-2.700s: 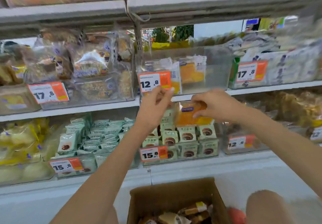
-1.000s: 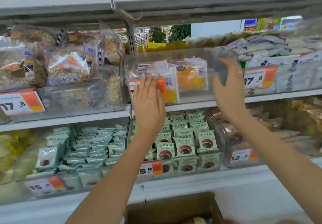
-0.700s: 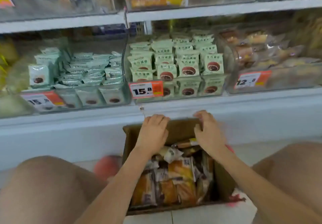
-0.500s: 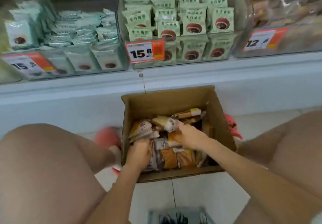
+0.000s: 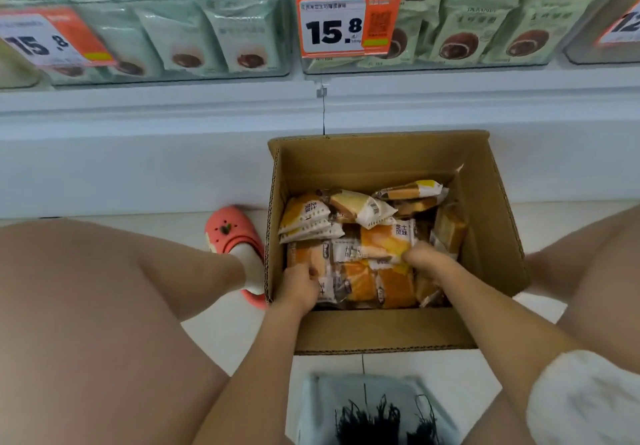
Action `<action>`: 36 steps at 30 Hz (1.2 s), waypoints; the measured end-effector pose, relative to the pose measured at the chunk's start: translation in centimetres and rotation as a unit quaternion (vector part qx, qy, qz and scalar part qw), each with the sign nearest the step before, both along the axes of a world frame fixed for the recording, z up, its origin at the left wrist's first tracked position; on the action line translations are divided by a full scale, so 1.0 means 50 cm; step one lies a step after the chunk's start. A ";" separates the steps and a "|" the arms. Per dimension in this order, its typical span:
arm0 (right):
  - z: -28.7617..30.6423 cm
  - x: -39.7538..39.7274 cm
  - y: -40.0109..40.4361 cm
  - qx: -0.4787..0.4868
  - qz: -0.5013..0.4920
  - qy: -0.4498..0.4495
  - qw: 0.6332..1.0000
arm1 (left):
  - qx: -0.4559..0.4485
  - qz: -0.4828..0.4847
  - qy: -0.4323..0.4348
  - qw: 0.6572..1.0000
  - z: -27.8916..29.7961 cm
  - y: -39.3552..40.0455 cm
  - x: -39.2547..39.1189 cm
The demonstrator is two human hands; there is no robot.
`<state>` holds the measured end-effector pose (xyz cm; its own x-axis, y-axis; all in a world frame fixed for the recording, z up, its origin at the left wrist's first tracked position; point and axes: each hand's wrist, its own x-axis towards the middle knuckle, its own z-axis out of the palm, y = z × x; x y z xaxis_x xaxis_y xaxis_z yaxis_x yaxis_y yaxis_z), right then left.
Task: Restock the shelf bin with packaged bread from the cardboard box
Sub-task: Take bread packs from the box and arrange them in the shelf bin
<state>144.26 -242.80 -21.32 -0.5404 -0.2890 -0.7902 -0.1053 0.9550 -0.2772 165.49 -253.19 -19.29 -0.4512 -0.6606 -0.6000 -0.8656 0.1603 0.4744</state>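
An open cardboard box (image 5: 381,160) stands on the floor against the shelf base, between my knees. It holds several packaged breads in orange-and-white wrappers. My left hand (image 5: 298,287) is down in the box's near left corner, fingers curled round a bread pack (image 5: 310,254). My right hand (image 5: 424,261) is in the near right part, fingers curled onto the edge of another bread pack (image 5: 384,242). The shelf bin being restocked is out of view above.
Clear shelf bins (image 5: 207,28) of green-wrapped cakes with orange 15.8 price tags (image 5: 346,27) line the shelf above the box. My knees flank the box; a pink clog (image 5: 235,236) stands left of it. A grey garment (image 5: 374,406) hangs below.
My hands left the upper shelf bin and came down into the box as the view tilted to the floor. Both now grip bread packs in the box's near part.
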 end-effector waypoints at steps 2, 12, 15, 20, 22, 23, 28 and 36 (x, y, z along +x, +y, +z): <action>-0.016 0.006 0.002 -0.006 -0.057 0.003 0.998 | 0.006 0.001 -0.006 1.000 -0.006 -0.001 0.003; -0.008 0.042 -0.016 -0.144 -0.395 -0.042 0.906 | 0.032 0.017 0.002 0.999 -0.015 -0.003 -0.019; 0.044 0.071 -0.017 -0.256 -0.466 -0.111 0.840 | 0.051 0.061 0.037 0.996 -0.007 0.001 -0.030; 0.126 0.124 0.024 -0.354 -0.337 -0.074 0.869 | 0.112 0.150 0.064 0.980 0.019 -0.003 -0.046; 0.158 0.124 0.046 -0.376 -0.247 -0.052 0.892 | 0.183 0.198 0.105 0.957 0.035 -0.003 -0.047; 0.174 0.119 0.056 -0.386 -0.212 -0.058 0.896 | 0.228 0.220 0.127 0.940 0.044 -0.003 -0.046; 0.250 0.098 0.083 -0.424 -0.153 -0.162 0.878 | 0.437 0.258 0.233 0.830 0.097 -0.008 -0.034; 0.321 0.061 0.068 -0.457 -0.048 0.157 0.874 | 0.241 0.146 0.364 0.888 0.261 -0.046 -0.046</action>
